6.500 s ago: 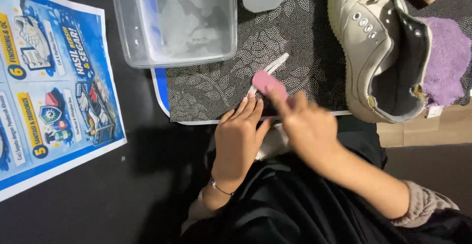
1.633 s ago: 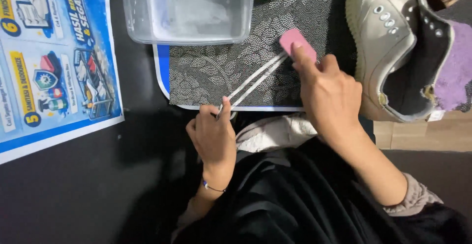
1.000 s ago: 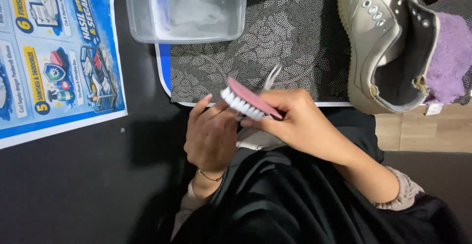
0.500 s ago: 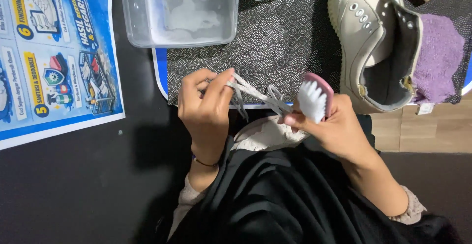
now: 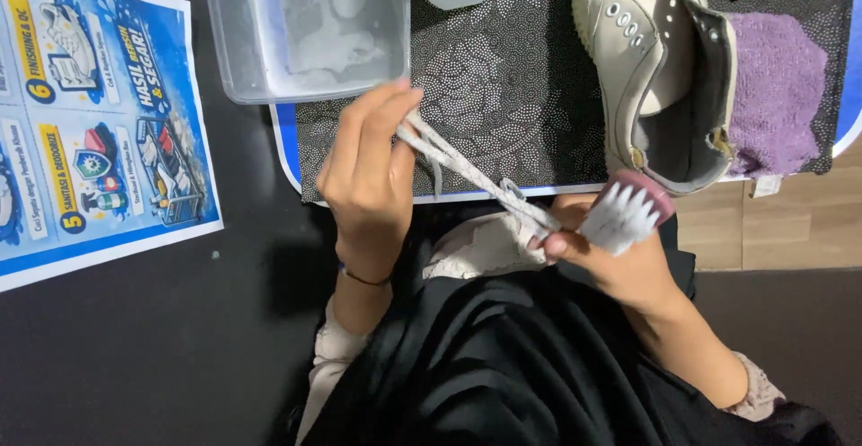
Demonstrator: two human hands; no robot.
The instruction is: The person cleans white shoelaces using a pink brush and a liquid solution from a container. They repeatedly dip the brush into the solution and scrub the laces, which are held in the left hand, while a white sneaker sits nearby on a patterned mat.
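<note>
Left hand point(image 5: 373, 181) pinches one end of a white shoelace point(image 5: 471, 176) between thumb and fingers, while the right hand point(image 5: 620, 262) grips the other end together with a pink brush point(image 5: 626, 215), bristles facing up. Stretched between them, the shoelace hangs above the near edge of a dark patterned mat point(image 5: 512, 87). On the mat sit a clear plastic tub point(image 5: 305, 28) and a pale sneaker point(image 5: 651, 69) beside a purple cloth point(image 5: 777, 96). Left of the mat, a rectangular blue poster point(image 5: 90, 123) with yellow numbered circles and small pictures lies flat on the black table point(image 5: 135, 347).
</note>
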